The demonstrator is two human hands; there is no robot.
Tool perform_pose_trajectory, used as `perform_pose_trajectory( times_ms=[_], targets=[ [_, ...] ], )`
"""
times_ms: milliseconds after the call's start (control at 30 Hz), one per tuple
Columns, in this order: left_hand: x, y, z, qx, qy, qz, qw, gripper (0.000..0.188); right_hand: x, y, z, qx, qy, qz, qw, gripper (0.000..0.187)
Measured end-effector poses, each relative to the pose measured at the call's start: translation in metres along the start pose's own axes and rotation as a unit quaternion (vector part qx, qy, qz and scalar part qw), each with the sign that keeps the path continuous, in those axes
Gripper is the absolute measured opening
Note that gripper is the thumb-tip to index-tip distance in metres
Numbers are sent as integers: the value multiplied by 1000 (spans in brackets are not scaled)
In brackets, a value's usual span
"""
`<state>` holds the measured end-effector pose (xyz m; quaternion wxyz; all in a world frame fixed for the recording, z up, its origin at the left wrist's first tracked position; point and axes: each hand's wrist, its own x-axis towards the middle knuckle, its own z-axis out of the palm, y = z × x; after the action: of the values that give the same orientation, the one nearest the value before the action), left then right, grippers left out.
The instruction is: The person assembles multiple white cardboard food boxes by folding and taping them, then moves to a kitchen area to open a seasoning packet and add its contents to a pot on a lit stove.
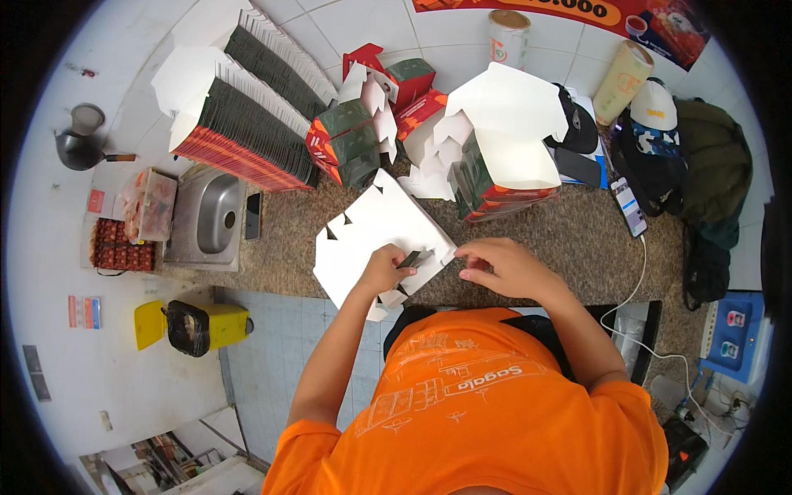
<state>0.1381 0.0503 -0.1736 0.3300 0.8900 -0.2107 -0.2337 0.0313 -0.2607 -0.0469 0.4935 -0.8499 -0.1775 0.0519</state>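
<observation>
At the near edge of the counter [594, 264]: white carton blank [351, 247], pale face up, lower corner overhanging. Folded strip [425, 213] along its far-right side slants down to the right corner. Right hand [507, 268] sits just beside that corner, nearer it than the left; loosely open, thumb and fingers apart. Left hand [384, 269] over the lower part, fingers curled, probably pinching a dark flap [410, 259]. Hidden: blank's underside, left fingertips; right-hand contact can't be told. Beyond, an open carton [516, 165] and folded cartons [342, 136] overlap; stacked blanks [247, 132] farther left.
</observation>
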Motion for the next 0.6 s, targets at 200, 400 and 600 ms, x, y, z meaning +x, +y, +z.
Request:
perform_pose_trajectory(
  times_ms=[200,400,600],
  targets=[
    [-3,17,-22,-150,24,5,988,27,10,-1,61,-83,-50,-180,979,40],
    [-61,156,-75,-98,283,8,954,28,49,-30,112,70,206,-301,929,50],
    [-91,167,-85,-555,362,18,749,18,71,-67,102,57,264,-350,897,40]
  ],
)
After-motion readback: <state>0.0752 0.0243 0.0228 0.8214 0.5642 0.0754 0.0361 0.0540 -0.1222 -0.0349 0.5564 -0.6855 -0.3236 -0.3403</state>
